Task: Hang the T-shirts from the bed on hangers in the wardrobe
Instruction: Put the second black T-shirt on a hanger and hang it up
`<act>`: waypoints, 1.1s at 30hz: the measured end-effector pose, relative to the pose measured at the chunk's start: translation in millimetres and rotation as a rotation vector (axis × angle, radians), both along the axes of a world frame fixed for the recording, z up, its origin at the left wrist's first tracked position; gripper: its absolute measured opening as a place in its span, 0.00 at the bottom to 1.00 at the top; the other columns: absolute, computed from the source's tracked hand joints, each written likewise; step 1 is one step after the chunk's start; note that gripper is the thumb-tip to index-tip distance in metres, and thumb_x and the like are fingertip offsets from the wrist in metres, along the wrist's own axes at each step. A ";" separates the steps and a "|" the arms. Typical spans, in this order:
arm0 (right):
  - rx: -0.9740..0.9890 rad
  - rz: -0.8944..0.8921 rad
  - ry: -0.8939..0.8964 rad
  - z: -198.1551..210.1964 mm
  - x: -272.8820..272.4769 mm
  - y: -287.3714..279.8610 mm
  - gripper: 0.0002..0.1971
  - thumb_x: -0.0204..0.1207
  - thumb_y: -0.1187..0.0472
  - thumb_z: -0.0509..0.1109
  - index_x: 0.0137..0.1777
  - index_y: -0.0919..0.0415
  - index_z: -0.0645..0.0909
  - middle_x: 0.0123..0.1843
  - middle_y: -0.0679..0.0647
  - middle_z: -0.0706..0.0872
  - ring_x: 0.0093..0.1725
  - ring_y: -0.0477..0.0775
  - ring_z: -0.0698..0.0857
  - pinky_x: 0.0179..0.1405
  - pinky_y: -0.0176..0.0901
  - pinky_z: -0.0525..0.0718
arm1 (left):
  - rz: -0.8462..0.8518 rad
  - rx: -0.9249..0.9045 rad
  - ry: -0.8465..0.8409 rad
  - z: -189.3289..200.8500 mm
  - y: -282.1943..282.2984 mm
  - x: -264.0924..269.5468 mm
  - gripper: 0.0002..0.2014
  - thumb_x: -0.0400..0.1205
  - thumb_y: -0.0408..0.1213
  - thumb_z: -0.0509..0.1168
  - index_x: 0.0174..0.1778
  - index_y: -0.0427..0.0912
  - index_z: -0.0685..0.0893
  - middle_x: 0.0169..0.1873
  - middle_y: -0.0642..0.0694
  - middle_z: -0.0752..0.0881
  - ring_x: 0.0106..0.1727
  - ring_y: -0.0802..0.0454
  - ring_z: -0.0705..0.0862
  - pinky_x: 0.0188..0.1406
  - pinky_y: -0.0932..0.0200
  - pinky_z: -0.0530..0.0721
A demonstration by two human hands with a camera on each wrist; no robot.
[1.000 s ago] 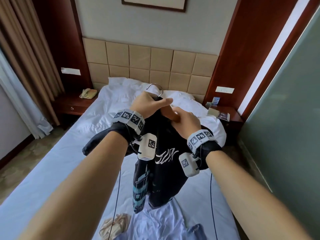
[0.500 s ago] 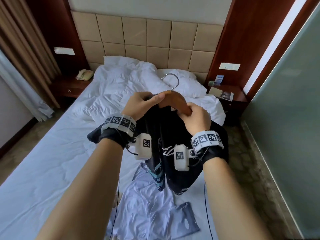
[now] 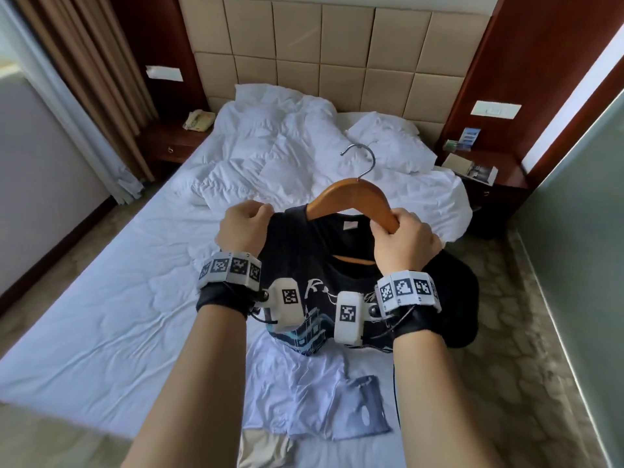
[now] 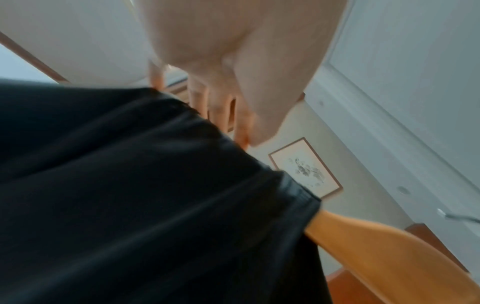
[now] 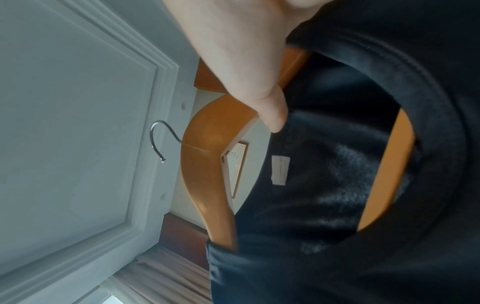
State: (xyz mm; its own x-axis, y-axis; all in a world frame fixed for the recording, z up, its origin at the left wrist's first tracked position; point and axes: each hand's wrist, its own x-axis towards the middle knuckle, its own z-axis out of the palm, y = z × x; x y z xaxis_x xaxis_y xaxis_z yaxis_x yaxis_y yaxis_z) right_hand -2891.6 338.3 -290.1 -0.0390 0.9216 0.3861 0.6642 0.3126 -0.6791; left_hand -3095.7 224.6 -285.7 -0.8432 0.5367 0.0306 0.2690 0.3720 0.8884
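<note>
Left hand (image 3: 243, 227): fingers curled, gripping the shoulder of the black T-shirt (image 3: 314, 265) above the bed (image 3: 111, 298).
Right hand (image 3: 403, 243): closed round the right end of the wooden hanger (image 3: 351, 197), thumb at the collar.
Hanger: one, left end inside the collar, hook (image 3: 360, 157) toward the headboard (image 3: 337, 62).
T-shirts on bed: one white (image 3: 297, 393), near edge; beige cloth (image 3: 263, 450) beside it.
Pillows (image 3: 388, 143): against headboard.
</note>
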 end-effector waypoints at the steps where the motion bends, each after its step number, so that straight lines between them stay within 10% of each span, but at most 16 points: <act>1: -0.015 -0.010 0.011 0.1 -0.7 -1.1 0.04 0.75 0.54 0.74 0.45 0.52 0.87 0.40 0.50 0.87 0.46 0.59 0.83 0.64 0.53 0.68 | 0.053 0.011 -0.026 -2.4 -5.3 -3.3 0.09 0.76 0.47 0.64 0.34 0.50 0.87 0.33 0.55 0.87 0.42 0.50 0.84 0.46 0.55 0.79; 8: -0.064 -0.006 0.052 2.3 -19.2 -7.5 0.05 0.76 0.56 0.72 0.48 0.53 0.87 0.44 0.52 0.87 0.50 0.60 0.82 0.69 0.54 0.66 | 0.321 0.303 -0.421 -15.1 -31.3 -22.1 0.08 0.82 0.40 0.67 0.52 0.43 0.88 0.50 0.47 0.87 0.60 0.44 0.86 0.66 0.48 0.81; 12: -0.070 0.018 0.024 3.5 -41.1 -15.2 0.05 0.77 0.57 0.71 0.48 0.55 0.87 0.43 0.52 0.86 0.51 0.61 0.82 0.71 0.56 0.66 | 0.372 0.441 -0.764 -14.2 -44.1 -35.8 0.06 0.83 0.40 0.68 0.54 0.45 0.85 0.50 0.47 0.84 0.57 0.48 0.82 0.59 0.45 0.83; 17: -0.111 0.018 0.006 4.6 -65.2 -25.7 0.05 0.76 0.58 0.72 0.49 0.56 0.87 0.45 0.54 0.87 0.53 0.65 0.82 0.71 0.56 0.66 | 0.457 0.530 -0.748 -14.8 -52.5 -60.8 0.07 0.82 0.33 0.70 0.38 0.45 0.84 0.35 0.47 0.82 0.42 0.51 0.81 0.43 0.55 0.81; 23: -0.114 -0.053 0.059 8.1 -88.6 -31.3 0.06 0.76 0.58 0.73 0.49 0.57 0.87 0.48 0.55 0.88 0.55 0.65 0.83 0.71 0.58 0.68 | 0.621 0.584 -0.687 -21.3 -64.6 -106.9 0.04 0.80 0.31 0.72 0.49 0.36 0.87 0.34 0.45 0.84 0.35 0.52 0.82 0.30 0.62 0.83; 29: -0.154 -0.094 0.108 11.5 -114.4 -38.3 0.07 0.76 0.55 0.73 0.50 0.56 0.87 0.49 0.54 0.89 0.55 0.62 0.83 0.73 0.59 0.68 | 0.723 0.673 -0.741 -27.6 -72.4 -140.8 0.06 0.81 0.30 0.70 0.52 0.38 0.87 0.39 0.45 0.85 0.40 0.52 0.84 0.32 0.64 0.84; 33: -0.173 -0.078 0.080 11.9 -132.9 -46.2 0.08 0.76 0.54 0.73 0.50 0.55 0.86 0.48 0.55 0.89 0.55 0.63 0.83 0.72 0.61 0.69 | 0.625 0.532 -0.544 -25.1 -72.2 -155.4 0.13 0.80 0.33 0.68 0.61 0.41 0.86 0.50 0.44 0.86 0.49 0.49 0.84 0.51 0.58 0.84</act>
State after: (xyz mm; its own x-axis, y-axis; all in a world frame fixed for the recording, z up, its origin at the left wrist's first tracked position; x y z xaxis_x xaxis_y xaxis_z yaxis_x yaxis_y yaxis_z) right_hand -3024.6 292.1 -278.2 0.0594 0.9735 0.2210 0.6235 0.1367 -0.7698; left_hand -3251.1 152.4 -310.8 -0.9412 0.0182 -0.3373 -0.3351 -0.1758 0.9256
